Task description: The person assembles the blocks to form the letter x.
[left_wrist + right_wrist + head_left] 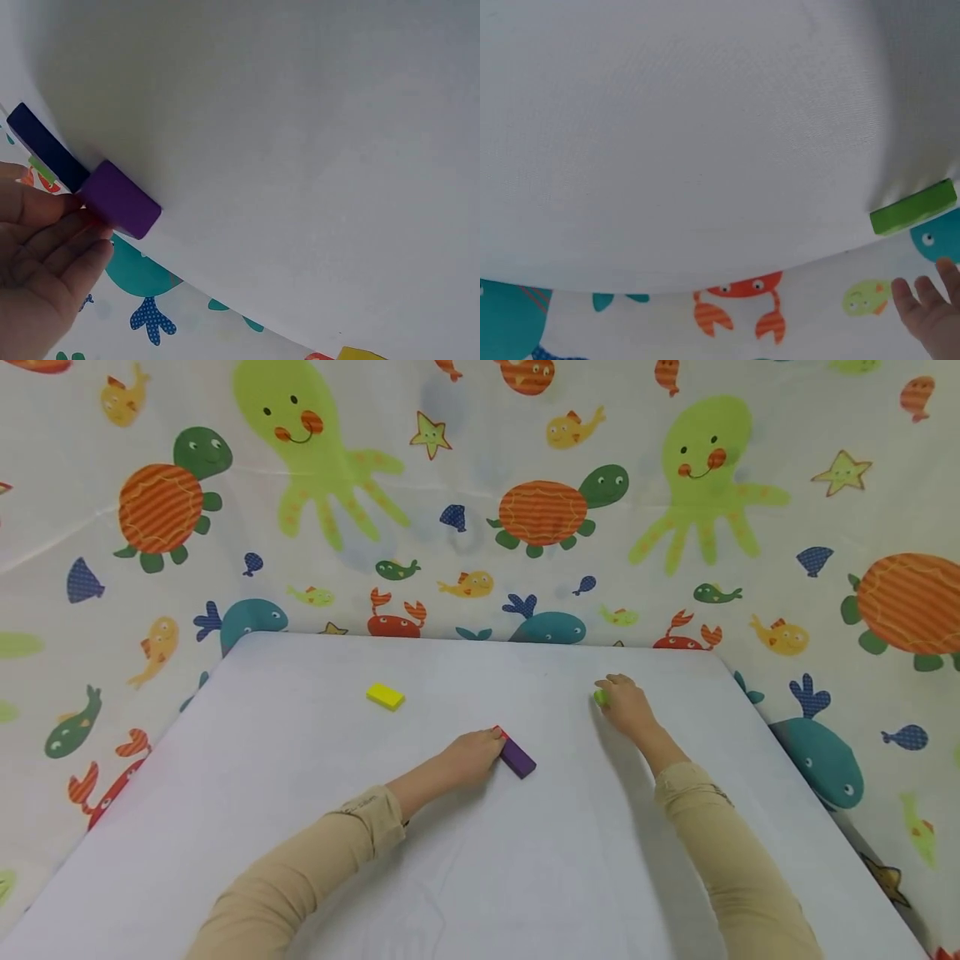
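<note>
My left hand (472, 758) reaches to the middle of the white table, its fingertips pinching a small red block (498, 729) that is mostly hidden by them. Right against it lies a purple block (519, 760). In the left wrist view a long dark blue block (46, 146) adjoins the purple one. Farther back on the right, my right hand (626, 708) is held over a light green block (601, 697), fingers loosely extended. The right wrist view has this green block (913, 208) on the table, apart from the visible fingertips (924, 289).
A yellow block (386, 697) lies on the table (315, 727) toward the back left. Behind the table's far edge hangs a white cloth (465, 468) printed with sea animals, which also runs along both sides.
</note>
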### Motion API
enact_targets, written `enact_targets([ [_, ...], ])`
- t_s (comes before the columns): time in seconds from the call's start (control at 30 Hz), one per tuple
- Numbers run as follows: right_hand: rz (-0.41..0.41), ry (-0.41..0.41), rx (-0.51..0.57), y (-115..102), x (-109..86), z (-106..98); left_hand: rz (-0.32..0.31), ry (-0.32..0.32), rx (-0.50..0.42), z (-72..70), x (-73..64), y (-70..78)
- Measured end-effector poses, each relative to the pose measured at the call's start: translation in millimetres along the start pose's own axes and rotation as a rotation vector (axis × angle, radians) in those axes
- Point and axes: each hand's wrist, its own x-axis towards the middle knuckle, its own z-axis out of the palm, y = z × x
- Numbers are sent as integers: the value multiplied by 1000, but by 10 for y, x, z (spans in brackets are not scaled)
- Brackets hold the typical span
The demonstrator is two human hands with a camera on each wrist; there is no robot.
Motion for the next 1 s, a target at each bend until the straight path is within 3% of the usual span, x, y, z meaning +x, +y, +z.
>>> enact_targets([
  [0.37, 92, -201, 72, 241, 70, -4, -13, -7, 17, -4, 23, 40],
  [0.6, 129, -334, 205, 417, 102, -2, -29, 4, 6, -15, 69, 70],
  [1.0, 173, -367, 190, 398, 56, 3, -14, 28, 9, -17, 84, 53],
])
